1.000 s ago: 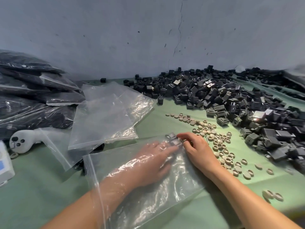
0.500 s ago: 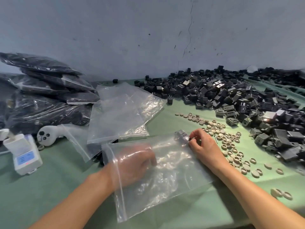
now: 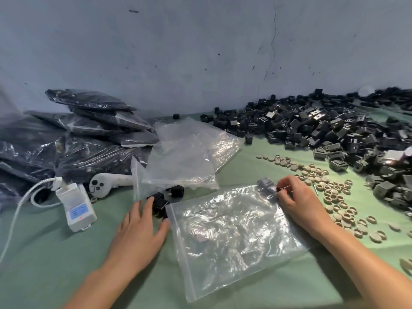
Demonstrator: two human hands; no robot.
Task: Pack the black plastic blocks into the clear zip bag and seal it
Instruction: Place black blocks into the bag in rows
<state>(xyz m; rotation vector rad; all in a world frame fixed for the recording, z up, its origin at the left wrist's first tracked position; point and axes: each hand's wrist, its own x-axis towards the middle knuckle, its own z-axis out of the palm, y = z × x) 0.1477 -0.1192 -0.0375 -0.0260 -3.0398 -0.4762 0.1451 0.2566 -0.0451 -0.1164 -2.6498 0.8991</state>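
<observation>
A clear zip bag lies flat on the green table, its zip mouth facing left. My right hand pinches the bag's far right corner, where a black block shows through the plastic. My left hand is outside the bag beside its mouth, fingers spread, with fingertips and thumb touching a small cluster of loose black blocks. Another loose block sits just behind them. A big pile of black blocks covers the table at the right.
A stack of empty clear bags lies behind the bag. Filled dark bags are heaped at the left. A white device with a cable and a white controller sit near my left hand. Several tan rings are scattered by my right hand.
My left hand has come out of the bag and moved left to the loose blocks by its mouth. My right hand has kept its pinch on the far corner. The view has swung left.
</observation>
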